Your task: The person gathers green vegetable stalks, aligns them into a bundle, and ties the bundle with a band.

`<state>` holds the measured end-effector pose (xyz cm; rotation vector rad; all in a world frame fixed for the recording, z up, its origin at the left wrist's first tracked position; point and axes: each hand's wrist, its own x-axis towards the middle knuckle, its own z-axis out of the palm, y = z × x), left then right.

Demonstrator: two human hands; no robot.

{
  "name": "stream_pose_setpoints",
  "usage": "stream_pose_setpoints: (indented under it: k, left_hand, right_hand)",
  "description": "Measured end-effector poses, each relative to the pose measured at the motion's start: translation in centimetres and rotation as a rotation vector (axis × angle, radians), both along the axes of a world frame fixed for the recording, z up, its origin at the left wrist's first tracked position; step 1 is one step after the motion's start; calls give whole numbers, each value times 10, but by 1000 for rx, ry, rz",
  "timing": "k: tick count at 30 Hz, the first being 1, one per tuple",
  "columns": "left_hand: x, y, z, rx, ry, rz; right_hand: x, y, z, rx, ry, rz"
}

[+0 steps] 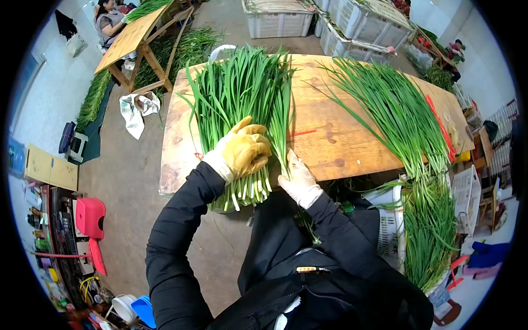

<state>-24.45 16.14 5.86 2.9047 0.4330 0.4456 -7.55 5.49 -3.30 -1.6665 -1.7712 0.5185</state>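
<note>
A thick pile of garlic chives lies on the wooden table, its pale cut ends pointing toward me over the front edge. My left hand, in a yellow-coated glove, is closed over the stems of this pile, with bent fingers. Just right of it, my right hand, in a cream glove, grips a thin bunch of garlic chives near its lower ends. That bunch lies along the pile's right side, leaves pointing away. Its stem ends are partly hidden by the glove.
More garlic chives spread over the table's right side, beside red strips. A white crate stands below, near a heap of greens. White bins stand behind. Another person sits at a table back left; a pink stool is left.
</note>
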Motion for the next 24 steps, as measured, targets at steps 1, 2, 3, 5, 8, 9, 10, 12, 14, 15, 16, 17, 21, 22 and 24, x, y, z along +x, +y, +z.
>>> stream_pose_setpoints:
  k: [1,2,3,5,8,9,10,12,14,15,16,17,21,22,24]
  left_hand:
    - [1,-1,2,-6,18,7]
    - [2,-1,-2,-35,-26,46]
    - [3,-2,3,-119,-13,57]
    - [10,-7,4,-101,-104,88]
    - [21,-6,1,70,28,21]
    - [21,-6,-6,133,108,3]
    - [23,-8,-8,107,105,30]
    - [25,-10,-7,131,175,50]
    - [25,-11,-10,139,213,89]
    - [25,-10,-9,125,215,82]
    - [25,-9,-10,131,226,82]
    - [25,-8,-12,138,238,79]
    - [21,-9,-10,115,174,66]
    - [21,-7,-11,117,172,57]
    - [22,-4,-10,93,188,27]
  right_hand:
    - [-2,-4,-7,-1,-2,5]
    - [-7,-8,-15,38,-163,36]
    - [-14,-10,-11,78,-324,65]
    - [-31,-4,-3,-248,-415,64]
    - [-30,-4,31,-114,-465,297]
    - [-26,-3,77,-400,-433,401]
    - [-11,2,69,-394,-350,460]
    - [23,6,71,-497,-48,550]
    - [55,6,75,-635,333,489]
    - [61,8,69,-528,530,319]
    - [75,10,61,-469,495,125]
    - [86,11,54,-232,236,22]
    - [138,5,53,59,-154,-21]
    - [151,-6,63,68,-109,-64]
    - [201,-29,54,112,-25,-176]
